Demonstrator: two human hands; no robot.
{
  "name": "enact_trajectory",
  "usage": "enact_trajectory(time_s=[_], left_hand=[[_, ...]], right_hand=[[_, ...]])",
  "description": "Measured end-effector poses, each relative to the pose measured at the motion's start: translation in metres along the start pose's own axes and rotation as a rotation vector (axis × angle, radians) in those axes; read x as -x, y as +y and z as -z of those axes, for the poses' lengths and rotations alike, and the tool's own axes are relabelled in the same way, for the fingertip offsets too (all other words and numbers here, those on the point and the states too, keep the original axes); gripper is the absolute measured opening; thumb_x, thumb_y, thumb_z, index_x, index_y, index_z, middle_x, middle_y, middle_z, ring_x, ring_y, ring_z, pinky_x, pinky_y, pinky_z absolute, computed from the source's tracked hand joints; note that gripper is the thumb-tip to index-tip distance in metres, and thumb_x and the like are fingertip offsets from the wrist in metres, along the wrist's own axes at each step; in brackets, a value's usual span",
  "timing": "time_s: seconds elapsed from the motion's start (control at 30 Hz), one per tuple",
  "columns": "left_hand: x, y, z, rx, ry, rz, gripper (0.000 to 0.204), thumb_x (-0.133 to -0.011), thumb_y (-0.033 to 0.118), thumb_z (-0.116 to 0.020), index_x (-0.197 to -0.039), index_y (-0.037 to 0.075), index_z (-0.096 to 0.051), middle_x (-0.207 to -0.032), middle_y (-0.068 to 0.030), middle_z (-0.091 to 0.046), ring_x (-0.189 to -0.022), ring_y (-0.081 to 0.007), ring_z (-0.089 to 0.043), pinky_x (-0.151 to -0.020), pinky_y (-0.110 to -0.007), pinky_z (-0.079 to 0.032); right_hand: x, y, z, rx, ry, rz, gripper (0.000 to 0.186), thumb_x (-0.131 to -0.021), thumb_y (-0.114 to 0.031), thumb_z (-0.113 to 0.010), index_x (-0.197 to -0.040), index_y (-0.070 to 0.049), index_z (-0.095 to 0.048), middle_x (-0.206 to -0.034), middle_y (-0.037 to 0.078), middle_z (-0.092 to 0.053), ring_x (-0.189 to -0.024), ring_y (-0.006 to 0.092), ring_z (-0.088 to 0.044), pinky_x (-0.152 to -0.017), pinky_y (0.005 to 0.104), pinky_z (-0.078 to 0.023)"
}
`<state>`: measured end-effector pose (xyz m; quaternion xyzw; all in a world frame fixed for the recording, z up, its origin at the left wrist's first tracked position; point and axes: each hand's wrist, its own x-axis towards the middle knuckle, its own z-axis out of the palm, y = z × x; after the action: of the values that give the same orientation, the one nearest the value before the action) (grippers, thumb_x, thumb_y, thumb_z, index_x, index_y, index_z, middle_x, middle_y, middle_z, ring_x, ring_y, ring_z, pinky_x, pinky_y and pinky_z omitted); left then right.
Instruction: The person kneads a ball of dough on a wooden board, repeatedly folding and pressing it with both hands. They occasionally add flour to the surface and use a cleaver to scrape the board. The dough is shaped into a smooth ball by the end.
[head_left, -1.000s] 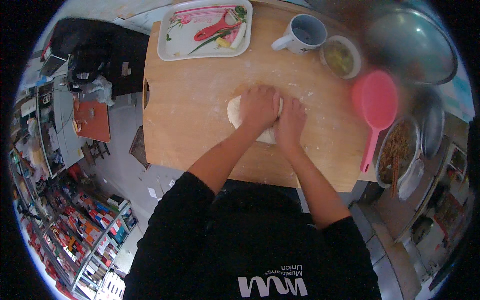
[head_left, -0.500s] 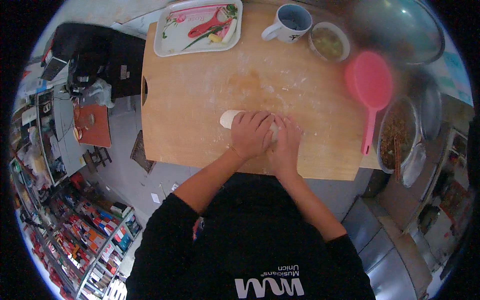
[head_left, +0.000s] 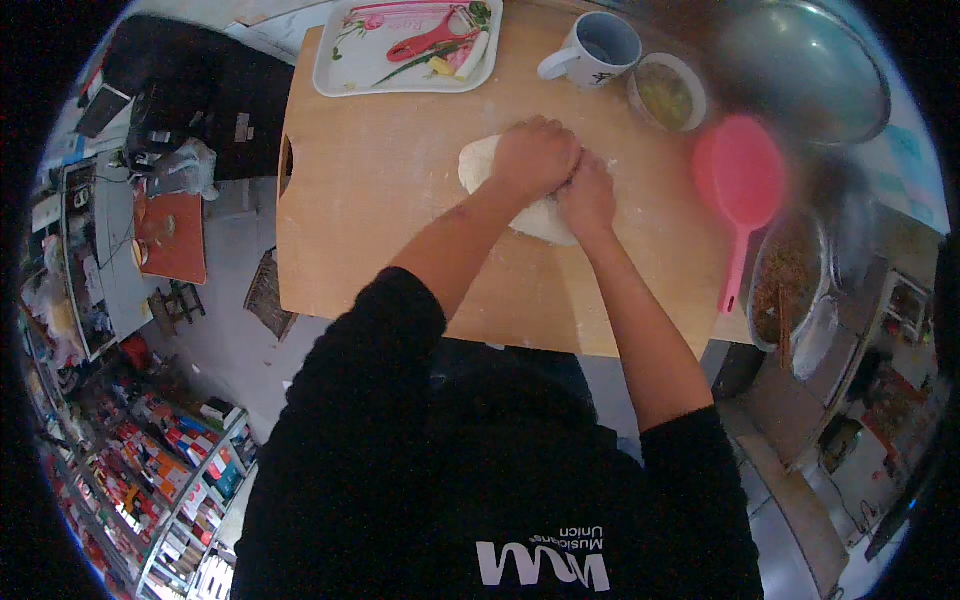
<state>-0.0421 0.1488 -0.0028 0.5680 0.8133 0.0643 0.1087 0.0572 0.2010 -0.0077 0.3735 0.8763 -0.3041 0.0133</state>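
A piece of pale dough point(head_left: 543, 222) lies spread on the wooden board point(head_left: 380, 230), partly covered by my hands. Across its far side rests my left hand point(head_left: 540, 157), fingers curled down over the dough. My right hand point(head_left: 588, 195) sits against it on the right, its fingers also bent and pressed into the dough's far edge. The two hands touch, and both sets of fingertips are hidden. Light flour marks dot the board around the dough.
Along the back stand a white tray point(head_left: 350, 72) with a red peeler point(head_left: 432, 38) and vegetable pieces, a mug point(head_left: 605, 62) and a small bowl point(head_left: 640, 100). To the right are a pink ladle point(head_left: 742, 175), a metal lid point(head_left: 800, 60) and a dish of brown food point(head_left: 775, 265) with chopsticks.
Both hands have moved away from me, toward the board's far side. The dough, mostly covered before, now shows as a wider, flatter piece under and in front of them.
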Motion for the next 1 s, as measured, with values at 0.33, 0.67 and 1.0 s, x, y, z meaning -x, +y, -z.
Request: enact_trajectory(time_s=[0.33,0.67,1.0], left_hand=[[0.034,-0.067,-0.034,0.69,0.083,0.63,0.039,-0.088,0.036,-0.043,-0.093,0.004,-0.064,-0.087,-0.0185,-0.063,-0.085,-0.035,-0.059,-0.079,-0.044,-0.044],[0.13,0.083,0.026,0.712,0.709,0.331,0.02,-0.082,0.015,-0.048,-0.096,0.004,-0.057,-0.102,-0.0174,-0.055,-0.092,-0.0342,-0.049,-0.085,-0.045,-0.034],[0.072,0.019,-0.023,0.224,0.275,0.489,0.022,-0.085,0.026,-0.043,-0.085,0.012,-0.06,-0.101,-0.0098,-0.06,-0.091,-0.0266,-0.053,-0.078,-0.043,-0.037]], right_hand=[[-0.005,-0.015,0.011,-0.621,-0.268,-0.053,0.053,-0.08,-0.031,-0.062,-0.12,0.0,-0.046,-0.113,0.017,-0.054,-0.105,0.0276,-0.052,-0.084,0.0384,-0.042],[0.128,-0.024,0.023,-0.314,0.354,0.276,0.027,-0.086,-0.026,-0.046,-0.095,-0.002,-0.055,-0.096,0.019,-0.053,-0.092,0.0362,-0.049,-0.082,0.0433,-0.036],[0.04,-0.015,-0.03,0.02,0.227,0.165,0.023,-0.084,-0.025,-0.047,-0.094,-0.006,-0.058,-0.096,0.015,-0.057,-0.092,0.0315,-0.051,-0.079,0.0446,-0.037]])
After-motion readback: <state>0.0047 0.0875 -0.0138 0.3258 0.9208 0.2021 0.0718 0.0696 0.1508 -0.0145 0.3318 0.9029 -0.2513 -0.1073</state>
